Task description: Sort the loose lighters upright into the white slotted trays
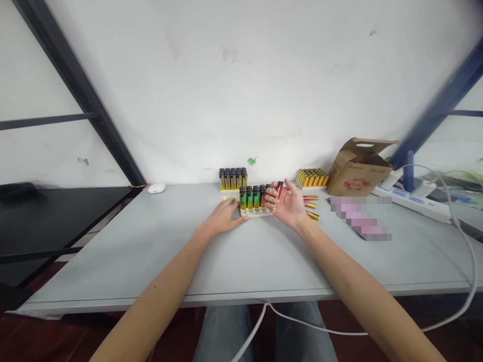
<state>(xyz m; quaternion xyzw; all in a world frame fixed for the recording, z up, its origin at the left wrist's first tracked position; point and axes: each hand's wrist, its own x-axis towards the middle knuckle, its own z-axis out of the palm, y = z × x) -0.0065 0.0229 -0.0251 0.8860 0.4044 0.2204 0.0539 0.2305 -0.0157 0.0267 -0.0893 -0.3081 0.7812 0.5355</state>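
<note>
My right hand (290, 205), palm turned up, has its fingers curled round a red lighter (279, 189) with a dark top. It is over the right end of a whitish rack (253, 214). Green-yellow lighters (249, 199) with black tops stand upright in the rack's rear rows, while front holes show bare. At the rack's left end, my left hand (222, 217) grips it, thumb along the front edge and fingers behind. Several gold and red metallic pieces (311, 205) lie just right of my right hand, which partly hides the rack's right end.
Behind stands another rack of black-topped yellow lighters (233, 180). A tray of gold cylinders (313, 178) and an open cardboard box (356, 173) are at the back right. A blurred flat object (358, 218), a power strip (415, 201), a white cable (470, 261) and a white case (156, 188) also lie here.
</note>
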